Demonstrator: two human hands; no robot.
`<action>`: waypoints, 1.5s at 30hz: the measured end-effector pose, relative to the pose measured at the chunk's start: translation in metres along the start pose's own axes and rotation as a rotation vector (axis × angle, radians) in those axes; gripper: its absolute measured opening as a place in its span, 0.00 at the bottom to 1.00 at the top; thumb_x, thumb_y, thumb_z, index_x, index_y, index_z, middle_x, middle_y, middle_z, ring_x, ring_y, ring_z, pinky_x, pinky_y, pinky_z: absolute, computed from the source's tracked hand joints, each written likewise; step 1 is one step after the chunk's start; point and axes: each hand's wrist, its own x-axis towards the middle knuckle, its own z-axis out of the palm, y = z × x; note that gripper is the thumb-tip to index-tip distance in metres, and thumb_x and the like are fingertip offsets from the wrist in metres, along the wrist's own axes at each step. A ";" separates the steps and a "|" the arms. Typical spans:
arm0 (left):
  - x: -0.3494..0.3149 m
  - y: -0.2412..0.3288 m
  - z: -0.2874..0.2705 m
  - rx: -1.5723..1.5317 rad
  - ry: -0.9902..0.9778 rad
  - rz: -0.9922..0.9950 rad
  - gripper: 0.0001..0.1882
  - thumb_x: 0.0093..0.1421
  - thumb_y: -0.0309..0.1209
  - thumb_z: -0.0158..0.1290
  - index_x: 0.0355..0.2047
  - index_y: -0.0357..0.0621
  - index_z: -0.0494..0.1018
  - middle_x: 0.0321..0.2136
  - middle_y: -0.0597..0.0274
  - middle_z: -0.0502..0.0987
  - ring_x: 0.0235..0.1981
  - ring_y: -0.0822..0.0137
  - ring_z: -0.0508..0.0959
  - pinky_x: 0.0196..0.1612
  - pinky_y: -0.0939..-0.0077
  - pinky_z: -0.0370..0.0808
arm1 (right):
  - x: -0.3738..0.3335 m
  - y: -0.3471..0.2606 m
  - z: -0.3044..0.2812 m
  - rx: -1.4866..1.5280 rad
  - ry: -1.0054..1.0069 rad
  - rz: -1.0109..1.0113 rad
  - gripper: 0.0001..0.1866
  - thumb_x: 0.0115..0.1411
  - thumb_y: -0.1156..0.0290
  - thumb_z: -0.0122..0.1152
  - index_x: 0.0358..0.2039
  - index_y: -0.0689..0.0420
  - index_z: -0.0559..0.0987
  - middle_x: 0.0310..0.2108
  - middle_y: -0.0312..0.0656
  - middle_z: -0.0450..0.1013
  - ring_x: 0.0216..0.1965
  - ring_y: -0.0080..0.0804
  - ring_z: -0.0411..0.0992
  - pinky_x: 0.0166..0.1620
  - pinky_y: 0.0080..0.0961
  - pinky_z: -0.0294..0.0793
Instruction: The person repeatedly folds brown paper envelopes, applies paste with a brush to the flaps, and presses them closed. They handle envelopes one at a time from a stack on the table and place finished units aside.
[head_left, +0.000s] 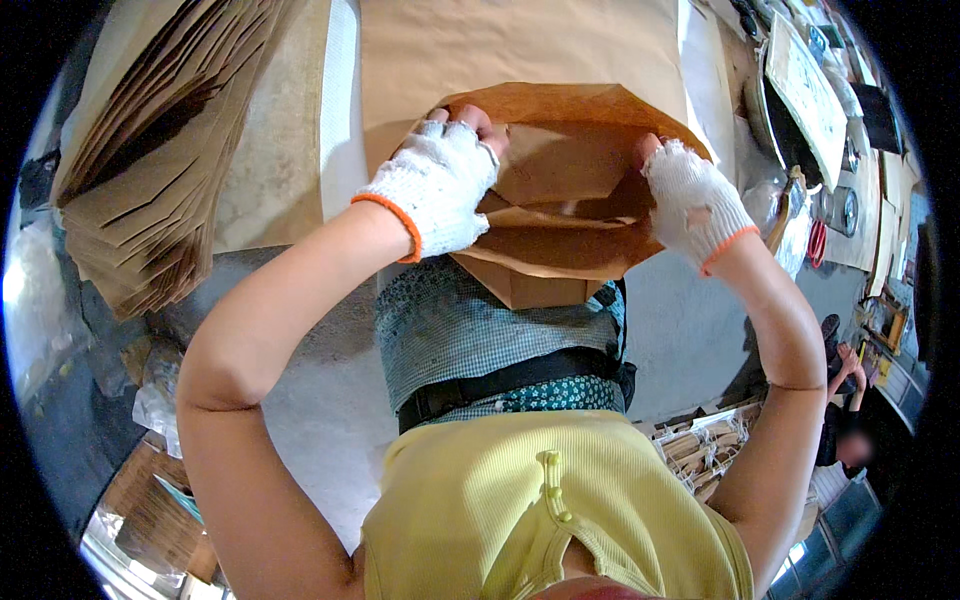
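A large brown paper bag [575,165] lies in front of me at the table's near edge, its mouth spread wide and folds showing inside. My left hand [437,185], in a white knit glove with bare fingertips and an orange cuff, is closed on the left side of the mouth. On the right side, my right hand [692,200], gloved the same way, grips the rim; part of its fingers is hidden by the paper. The bag's lower corner hangs over my checked apron [470,320]. Beneath the bag lies smooth brown paper [520,45].
A fanned stack of folded brown paper [165,170] sits at the left of the table. Clutter with a white board [805,95] and red rings [817,243] lines the right. Bundled material [705,445] lies low at right; another person [850,420] is beyond.
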 end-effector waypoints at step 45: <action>-0.004 0.021 -0.004 0.049 0.176 0.073 0.14 0.36 0.29 0.67 0.21 0.38 0.74 0.37 0.54 0.67 0.43 0.54 0.68 0.46 0.62 0.70 | -0.080 0.198 0.057 0.819 1.054 0.461 0.09 0.54 0.69 0.67 0.35 0.54 0.79 0.27 0.37 0.75 0.31 0.23 0.71 0.37 0.23 0.72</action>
